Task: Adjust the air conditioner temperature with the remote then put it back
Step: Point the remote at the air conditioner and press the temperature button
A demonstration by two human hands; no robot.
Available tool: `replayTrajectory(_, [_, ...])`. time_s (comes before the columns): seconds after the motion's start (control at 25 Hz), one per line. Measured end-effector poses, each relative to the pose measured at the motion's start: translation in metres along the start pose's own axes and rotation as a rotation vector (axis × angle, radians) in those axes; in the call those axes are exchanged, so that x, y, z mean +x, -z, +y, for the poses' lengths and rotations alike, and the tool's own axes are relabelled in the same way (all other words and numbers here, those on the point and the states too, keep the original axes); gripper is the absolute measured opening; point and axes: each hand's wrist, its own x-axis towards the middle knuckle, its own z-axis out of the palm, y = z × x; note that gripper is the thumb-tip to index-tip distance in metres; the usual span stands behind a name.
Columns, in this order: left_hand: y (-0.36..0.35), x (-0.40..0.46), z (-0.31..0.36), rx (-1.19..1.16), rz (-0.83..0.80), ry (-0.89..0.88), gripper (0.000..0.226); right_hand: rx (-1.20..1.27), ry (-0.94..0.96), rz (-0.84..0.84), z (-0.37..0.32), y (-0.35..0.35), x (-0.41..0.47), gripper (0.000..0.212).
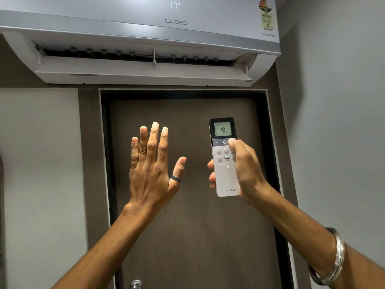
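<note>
A white wall-mounted air conditioner (pixel 145 28) hangs above the door, its flap open and its front panel showing 17. My right hand (pixel 242 170) is wrapped around a white and black remote (pixel 226 176), held upright and aimed up at the unit. The thumb rests on a button at the right end of the remote's dark strip, just under the small screen, which reads 18. My left hand (pixel 153 165) is raised flat in the air left of the remote, fingers spread, palm away from me, holding nothing. It wears a dark ring on the thumb.
A dark brown door (pixel 187 236) with a black frame fills the wall below the air conditioner, and a metal handle (pixel 135 284) shows at the bottom edge. Grey walls stand on both sides, the right one close by. A metal bangle (pixel 337 259) sits on my right wrist.
</note>
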Motion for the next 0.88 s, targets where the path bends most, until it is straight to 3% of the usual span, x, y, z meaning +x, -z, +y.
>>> replayTrajectory(0.88, [0.008,-0.004,-0.001,-0.002,0.009,0.007,0.08,-0.037,0.007,0.051,-0.006,-0.006,-0.015,0.032])
